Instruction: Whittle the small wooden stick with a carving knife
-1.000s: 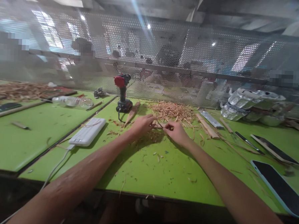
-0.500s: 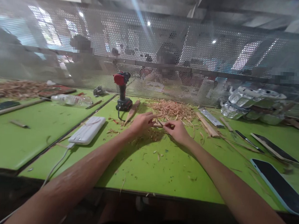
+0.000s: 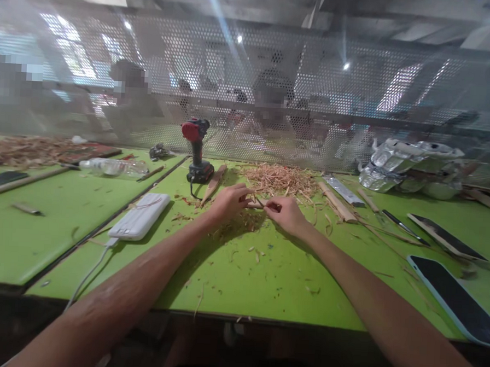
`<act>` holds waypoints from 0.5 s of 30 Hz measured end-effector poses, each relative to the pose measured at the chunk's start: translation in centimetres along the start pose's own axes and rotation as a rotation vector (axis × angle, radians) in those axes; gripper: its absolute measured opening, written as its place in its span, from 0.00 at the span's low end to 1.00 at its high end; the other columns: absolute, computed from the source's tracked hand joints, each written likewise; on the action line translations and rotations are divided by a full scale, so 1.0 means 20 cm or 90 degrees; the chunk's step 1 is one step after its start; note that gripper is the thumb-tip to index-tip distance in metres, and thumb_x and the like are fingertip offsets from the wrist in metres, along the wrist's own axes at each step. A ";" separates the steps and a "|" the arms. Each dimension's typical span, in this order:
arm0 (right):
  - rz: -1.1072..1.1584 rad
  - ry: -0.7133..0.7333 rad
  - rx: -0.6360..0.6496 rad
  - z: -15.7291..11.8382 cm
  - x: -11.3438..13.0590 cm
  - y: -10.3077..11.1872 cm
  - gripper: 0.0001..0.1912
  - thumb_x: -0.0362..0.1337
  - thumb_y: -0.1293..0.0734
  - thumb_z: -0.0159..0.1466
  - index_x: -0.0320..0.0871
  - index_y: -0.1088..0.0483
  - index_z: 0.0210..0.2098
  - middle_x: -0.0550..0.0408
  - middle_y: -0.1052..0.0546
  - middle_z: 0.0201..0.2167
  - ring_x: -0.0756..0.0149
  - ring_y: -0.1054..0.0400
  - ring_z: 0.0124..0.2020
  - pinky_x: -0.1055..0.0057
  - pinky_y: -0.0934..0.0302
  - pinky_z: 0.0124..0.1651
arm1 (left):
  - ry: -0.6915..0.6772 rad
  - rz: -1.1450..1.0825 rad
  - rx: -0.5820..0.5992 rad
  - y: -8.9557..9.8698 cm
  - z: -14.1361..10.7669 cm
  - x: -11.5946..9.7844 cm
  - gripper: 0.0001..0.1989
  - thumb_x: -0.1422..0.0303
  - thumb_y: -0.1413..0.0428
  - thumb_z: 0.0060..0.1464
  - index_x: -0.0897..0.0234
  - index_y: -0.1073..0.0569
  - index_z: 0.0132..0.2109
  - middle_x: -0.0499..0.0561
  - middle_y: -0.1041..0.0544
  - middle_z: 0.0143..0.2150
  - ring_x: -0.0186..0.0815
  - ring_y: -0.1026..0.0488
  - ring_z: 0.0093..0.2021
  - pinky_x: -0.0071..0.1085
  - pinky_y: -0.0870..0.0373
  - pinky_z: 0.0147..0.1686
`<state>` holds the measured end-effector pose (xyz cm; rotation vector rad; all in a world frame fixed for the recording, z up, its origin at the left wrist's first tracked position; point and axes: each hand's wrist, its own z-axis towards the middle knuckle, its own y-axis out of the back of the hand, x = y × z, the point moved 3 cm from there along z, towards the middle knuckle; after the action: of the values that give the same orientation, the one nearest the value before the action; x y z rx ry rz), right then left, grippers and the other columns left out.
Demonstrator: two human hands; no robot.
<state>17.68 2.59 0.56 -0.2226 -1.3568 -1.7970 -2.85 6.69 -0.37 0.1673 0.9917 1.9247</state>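
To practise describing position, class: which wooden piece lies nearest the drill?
The tapered piece just right of the red-and-black drill; others lie farther off, like the thick strip right of the shavings.

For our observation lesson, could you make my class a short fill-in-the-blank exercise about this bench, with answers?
1. The left hand and right hand are over a tabletop coloured ____.
2. The drill stands nearer the person's ____ hand.
3. The phone at lower right has a light ____ edge.
Missing words: green; left; blue.
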 end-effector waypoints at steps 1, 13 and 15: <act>0.000 -0.003 0.003 0.00 0.00 0.00 0.09 0.38 0.32 0.66 0.42 0.23 0.30 0.52 0.24 0.26 0.64 0.34 0.27 0.64 0.38 0.35 | 0.001 -0.003 0.002 0.00 0.00 0.00 0.10 0.71 0.39 0.62 0.68 0.18 0.49 0.51 0.24 0.34 0.33 0.29 0.32 0.28 0.33 0.33; -0.059 -0.074 0.013 0.01 0.01 0.00 0.08 0.31 0.32 0.64 0.42 0.27 0.28 0.54 0.25 0.26 0.65 0.34 0.27 0.66 0.39 0.35 | 0.053 0.028 0.050 -0.01 0.00 -0.01 0.11 0.70 0.35 0.59 0.66 0.17 0.48 0.51 0.24 0.33 0.33 0.30 0.31 0.28 0.34 0.34; -0.056 -0.072 0.004 0.01 0.01 0.01 0.07 0.31 0.32 0.65 0.42 0.27 0.29 0.53 0.24 0.27 0.65 0.33 0.27 0.66 0.40 0.35 | 0.055 0.033 0.057 -0.01 0.00 -0.01 0.11 0.70 0.35 0.59 0.66 0.17 0.49 0.51 0.23 0.34 0.34 0.30 0.32 0.28 0.34 0.35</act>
<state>17.54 2.67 0.98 -0.2691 -1.4711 -1.8772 -2.56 6.64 -0.47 0.1639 1.1425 1.9484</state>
